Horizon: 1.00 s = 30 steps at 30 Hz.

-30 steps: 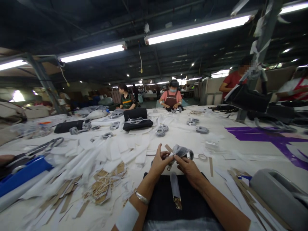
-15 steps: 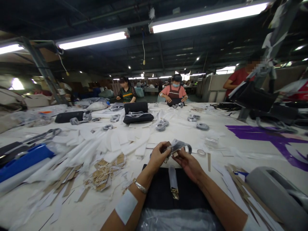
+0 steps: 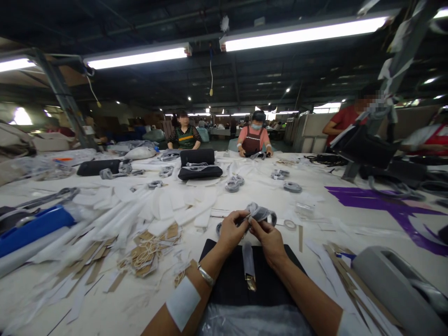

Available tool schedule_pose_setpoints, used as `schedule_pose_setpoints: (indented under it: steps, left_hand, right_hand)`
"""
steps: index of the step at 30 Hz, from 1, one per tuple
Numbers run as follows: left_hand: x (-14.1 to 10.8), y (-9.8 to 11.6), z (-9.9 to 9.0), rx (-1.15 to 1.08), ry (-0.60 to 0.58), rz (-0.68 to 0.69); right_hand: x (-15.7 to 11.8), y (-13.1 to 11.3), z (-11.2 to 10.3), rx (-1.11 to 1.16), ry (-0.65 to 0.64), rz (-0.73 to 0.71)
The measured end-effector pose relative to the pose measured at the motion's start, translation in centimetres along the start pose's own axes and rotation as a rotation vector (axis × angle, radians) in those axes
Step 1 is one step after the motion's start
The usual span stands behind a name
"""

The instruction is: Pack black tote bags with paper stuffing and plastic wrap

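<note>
Both my hands meet over the far edge of a black bag (image 3: 227, 275) lying flat in front of me. My left hand (image 3: 234, 229) is closed, its thumb and fingers pinching a grey strap wrapped in thin plastic (image 3: 261, 213). Close beside it, my right hand (image 3: 269, 239) pinches the same wrapped strap, fingertips nearly touching the left ones. Small details between the fingertips are hidden. Below my hands, a covered tab with a gold-coloured metal clasp (image 3: 250, 283) lies on the bag. Clear plastic (image 3: 259, 319) covers the bag's near part.
Cardboard tags with strings (image 3: 145, 254) and white foam strips (image 3: 161, 214) lie left. A grey tape dispenser (image 3: 395, 284) stands right, near paper strips and purple sheet (image 3: 371, 200). Wrapped strap coils (image 3: 234, 183) and black bags (image 3: 199, 172) lie farther back. Co-workers stand across the table.
My right hand has moved left and closed its fingertips against the strap beside my left hand. The camera view has shifted slightly. A co-worker opposite has lowered their hands to the table.
</note>
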State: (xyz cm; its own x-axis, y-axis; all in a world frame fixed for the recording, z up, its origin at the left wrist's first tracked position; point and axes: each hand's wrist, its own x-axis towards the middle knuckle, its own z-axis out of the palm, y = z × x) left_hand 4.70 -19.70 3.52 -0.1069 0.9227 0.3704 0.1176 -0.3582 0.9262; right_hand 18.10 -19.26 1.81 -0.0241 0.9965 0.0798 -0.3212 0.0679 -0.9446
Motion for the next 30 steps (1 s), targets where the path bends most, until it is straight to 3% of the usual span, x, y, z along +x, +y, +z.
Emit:
schedule_pose_setpoints:
  steps: [7,15,22,27,30]
  left_hand:
    - [-0.4,0.9,0.2,0.146,0.041,0.075]
    - [-0.2,0.5,-0.1,0.111,-0.004,0.103]
    - [-0.5,1.2,0.6,0.099,0.098,0.115]
    - [-0.8,1.5,0.5,0.214,0.145,0.254]
    - [-0.9,1.6,0.3,0.296,0.107,0.346]
  right_hand:
    - [0.1,-0.1,0.3,-0.006,0.036,-0.009]
    - [0.0,0.1,0.3,0.003,0.010,-0.003]
    - [0.2,0.0,0.6,0.063,0.029,0.009]
    - [0.3,0.0,0.5,0.099,0.023,0.038]
    - [0.3,-0.1,0.4,0.139,0.021,0.040]
